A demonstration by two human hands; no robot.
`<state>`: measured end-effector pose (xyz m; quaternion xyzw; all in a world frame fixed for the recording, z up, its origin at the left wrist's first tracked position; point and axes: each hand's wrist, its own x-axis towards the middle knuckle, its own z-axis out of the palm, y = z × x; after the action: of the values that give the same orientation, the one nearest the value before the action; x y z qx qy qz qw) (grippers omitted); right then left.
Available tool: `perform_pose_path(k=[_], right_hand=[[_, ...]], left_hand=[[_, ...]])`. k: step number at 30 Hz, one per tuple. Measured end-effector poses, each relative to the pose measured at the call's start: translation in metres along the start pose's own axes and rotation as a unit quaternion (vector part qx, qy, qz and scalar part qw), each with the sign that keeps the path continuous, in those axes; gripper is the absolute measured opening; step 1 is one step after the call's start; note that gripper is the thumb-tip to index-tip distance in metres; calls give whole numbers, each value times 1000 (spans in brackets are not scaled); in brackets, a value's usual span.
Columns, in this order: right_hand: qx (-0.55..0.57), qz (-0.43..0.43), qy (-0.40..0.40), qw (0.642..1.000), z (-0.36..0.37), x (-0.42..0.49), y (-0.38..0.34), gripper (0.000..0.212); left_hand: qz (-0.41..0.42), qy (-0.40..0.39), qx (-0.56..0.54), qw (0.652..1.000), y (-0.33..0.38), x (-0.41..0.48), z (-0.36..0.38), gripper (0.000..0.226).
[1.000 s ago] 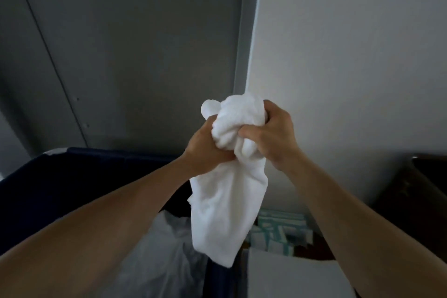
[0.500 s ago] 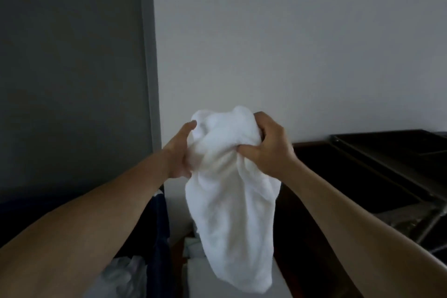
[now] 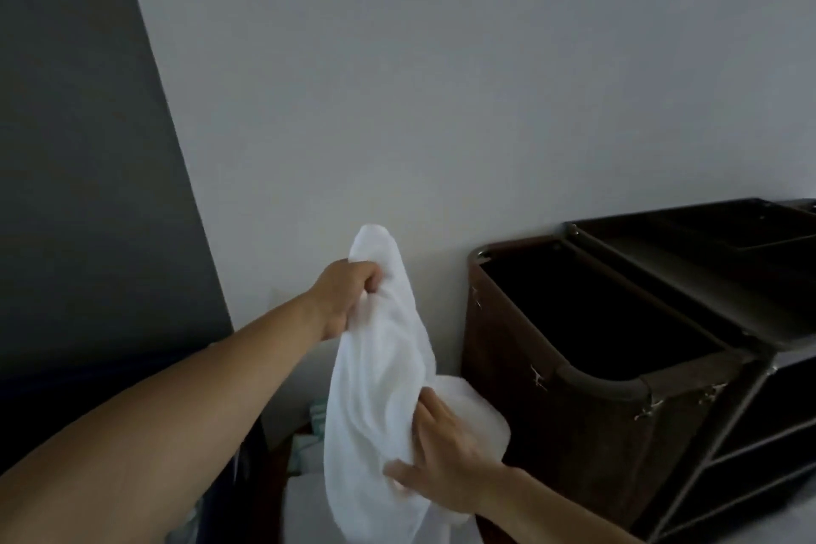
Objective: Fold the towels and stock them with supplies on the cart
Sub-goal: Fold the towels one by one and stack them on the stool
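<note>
Hanging from the left hand [image 3: 349, 300], by which its top is gripped, the towel [image 3: 379, 371] is clasped lower down by the right hand [image 3: 446, 455] — no fold made yet, nothing seen stocked on the cart [image 3: 596, 385].

Likely hotel housekeeping space: linen cart [image 3: 662, 261] against plain wall [image 3: 441, 102].
</note>
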<state>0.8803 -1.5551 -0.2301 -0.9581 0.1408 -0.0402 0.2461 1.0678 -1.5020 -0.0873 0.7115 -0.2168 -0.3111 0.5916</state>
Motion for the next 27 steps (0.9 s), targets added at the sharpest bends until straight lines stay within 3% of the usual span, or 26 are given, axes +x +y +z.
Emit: perform_pose_path(k=[2, 4, 5, 8, 10, 11, 13, 16, 18, 20, 22, 24, 27], right_hand=[[28, 34, -106, 993, 1, 3, 18, 93], [55, 38, -152, 986, -13, 4, 35, 88], [67, 30, -126, 989, -23, 6, 44, 79], [78, 24, 56, 995, -60, 21, 58, 53], [78, 17, 131, 988, -81, 35, 56, 72], [90, 14, 131, 987, -91, 42, 53, 85], [172, 13, 73, 982, -106, 53, 42, 109], [338, 7, -53, 940, -114, 59, 28, 126], [430, -28, -146, 890, -113, 61, 23, 113], [503, -58, -241, 828, -107, 62, 19, 79], [523, -51, -294, 799, -102, 60, 15, 59], [519, -30, -263, 813, -101, 57, 13, 56], [546, 19, -109, 830, -114, 57, 16, 46]], left_hand=[[5, 17, -16, 1000, 0, -3, 4, 25], [17, 37, -20, 999, 0, -5, 1, 27], [20, 40, -24, 999, 0, -6, -2, 27], [5, 13, -43, 999, -1, -12, -9, 24], [7, -27, -57, 998, 1, -18, -13, 19], [16, -49, -58, 997, 5, -21, -16, 20], [44, -94, -58, 993, 16, -30, -23, 14], [98, -166, -94, 977, 41, -44, -35, 13], [137, -215, -123, 959, 57, -52, -42, 14], [156, -233, -137, 950, 64, -55, -48, 16], [117, -181, -108, 971, 59, -54, -52, 36], [64, -110, -59, 990, 43, -51, -56, 46], [15, -32, -17, 999, 15, -53, -64, 42]])
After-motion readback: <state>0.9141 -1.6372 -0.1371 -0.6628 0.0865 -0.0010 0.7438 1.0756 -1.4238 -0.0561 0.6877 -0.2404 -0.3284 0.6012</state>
